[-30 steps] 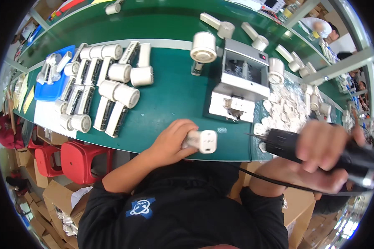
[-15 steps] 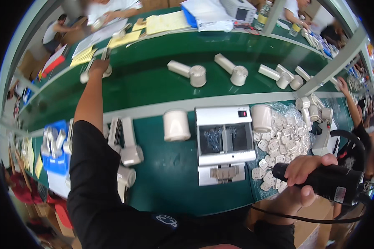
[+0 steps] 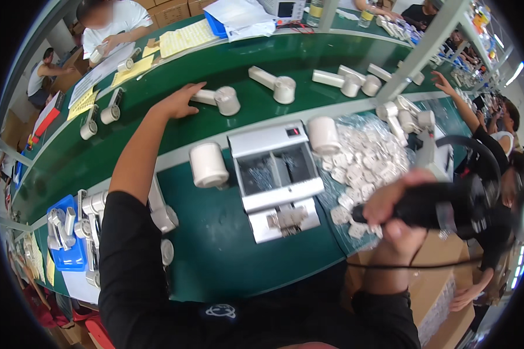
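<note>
My left hand (image 3: pixel 181 103) reaches across the green belt, fingers apart. Its fingertips straddle the arm end of a white plastic housing (image 3: pixel 227 101) that has a round cup and a straight arm; whether they touch it I cannot tell. In my right hand (image 3: pixel 390 209) is a black electric screwdriver (image 3: pixel 434 205), smeared by motion, with its thin tip end pointing left. Below that tip lie many small white plastic plates (image 3: pixel 364 160) on clear plastic wrap. A silver screw feeder (image 3: pixel 273 166) stands between my arms, with small screws in its dark trays.
More white housings lie along the green belt (image 3: pixel 169 131), including a pair (image 3: pixel 112 112) at its left. White cups (image 3: pixel 208 165) flank the feeder. A blue tray (image 3: pixel 68 232) holds white parts at left. A metal post (image 3: pixel 422 49) rises right; a black cable hangs below the screwdriver.
My left hand has let go of the white housings at the belt's left and moved right to another one. My right hand still holds the screwdriver. The view has turned.
</note>
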Action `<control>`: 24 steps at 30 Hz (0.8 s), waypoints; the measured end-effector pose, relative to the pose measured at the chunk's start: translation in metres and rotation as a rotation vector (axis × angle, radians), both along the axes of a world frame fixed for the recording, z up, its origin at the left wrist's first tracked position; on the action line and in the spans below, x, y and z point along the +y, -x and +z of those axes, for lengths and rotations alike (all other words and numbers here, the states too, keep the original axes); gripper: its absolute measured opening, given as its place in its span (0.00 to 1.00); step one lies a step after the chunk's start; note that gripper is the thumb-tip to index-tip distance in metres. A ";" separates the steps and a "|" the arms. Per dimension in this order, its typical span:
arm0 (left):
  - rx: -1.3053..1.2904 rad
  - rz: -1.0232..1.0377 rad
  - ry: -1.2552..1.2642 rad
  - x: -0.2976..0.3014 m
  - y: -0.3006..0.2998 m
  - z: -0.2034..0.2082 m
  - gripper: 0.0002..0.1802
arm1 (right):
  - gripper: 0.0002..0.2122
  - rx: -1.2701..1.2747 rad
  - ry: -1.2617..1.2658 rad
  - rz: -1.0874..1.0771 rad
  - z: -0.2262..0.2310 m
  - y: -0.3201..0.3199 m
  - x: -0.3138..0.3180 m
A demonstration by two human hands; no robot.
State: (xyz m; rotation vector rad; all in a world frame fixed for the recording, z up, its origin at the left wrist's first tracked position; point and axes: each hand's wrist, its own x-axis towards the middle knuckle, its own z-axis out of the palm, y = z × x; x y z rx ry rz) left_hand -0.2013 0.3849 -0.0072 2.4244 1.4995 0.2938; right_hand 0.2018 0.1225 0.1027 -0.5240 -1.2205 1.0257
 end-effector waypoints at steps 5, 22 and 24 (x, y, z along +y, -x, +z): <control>0.154 0.115 -0.108 -0.022 0.011 0.029 0.20 | 0.31 -0.107 0.089 0.104 0.010 -0.007 0.020; -0.986 0.308 -0.162 -0.380 -0.129 0.074 0.14 | 0.05 -1.036 0.166 -0.217 -0.094 -0.050 0.023; -1.257 0.337 -0.109 -0.382 -0.153 0.036 0.18 | 0.07 -0.613 0.185 -0.020 -0.076 -0.020 0.003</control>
